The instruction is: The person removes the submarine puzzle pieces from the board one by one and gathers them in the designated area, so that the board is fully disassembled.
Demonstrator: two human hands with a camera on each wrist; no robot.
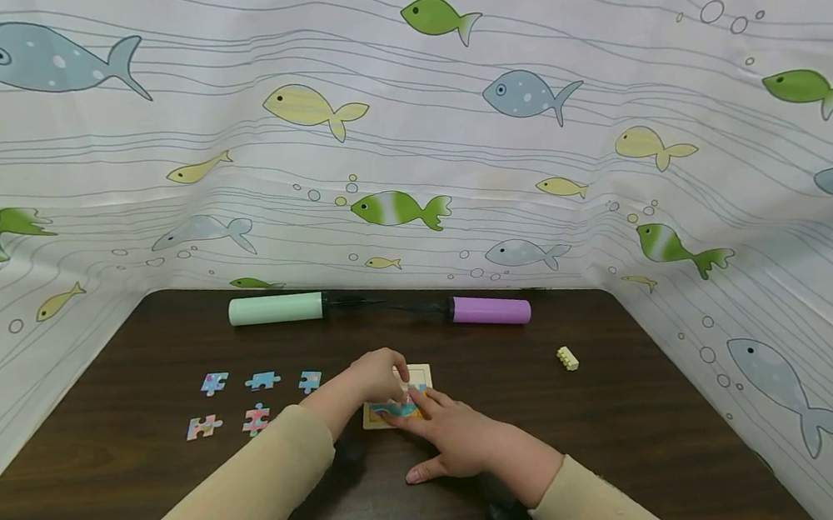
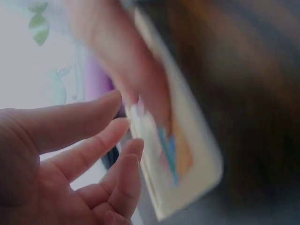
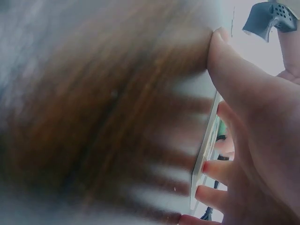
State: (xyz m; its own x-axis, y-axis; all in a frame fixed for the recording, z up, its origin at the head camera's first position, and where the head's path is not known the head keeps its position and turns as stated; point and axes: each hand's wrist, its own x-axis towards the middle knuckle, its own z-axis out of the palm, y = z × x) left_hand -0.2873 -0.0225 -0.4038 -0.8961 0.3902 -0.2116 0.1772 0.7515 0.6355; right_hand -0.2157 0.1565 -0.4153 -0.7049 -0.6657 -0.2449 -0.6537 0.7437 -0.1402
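Note:
A small wooden puzzle tray [image 1: 425, 374] with a colourful picture in its recess lies at the middle of the dark table. Over the tray's upper left part is my left hand [image 1: 376, 374], its fingers loosely bent. The left wrist view shows a gap between the thumb [image 2: 84, 117] and the fingers, with nothing held there. My right hand [image 1: 459, 432] lies spread over the tray's right side, fingertips resting on the picture and thumb out on the table. Both hands hide part of the picture.
Several loose jigsaw pieces, such as a blue one [image 1: 262, 380] and a pink one [image 1: 256, 419], lie left of the tray. Behind stands a hand pump or roller pair with a green end [image 1: 276, 309] and a purple end [image 1: 492, 310]. A pale yellow toy brick [image 1: 567, 358] lies right.

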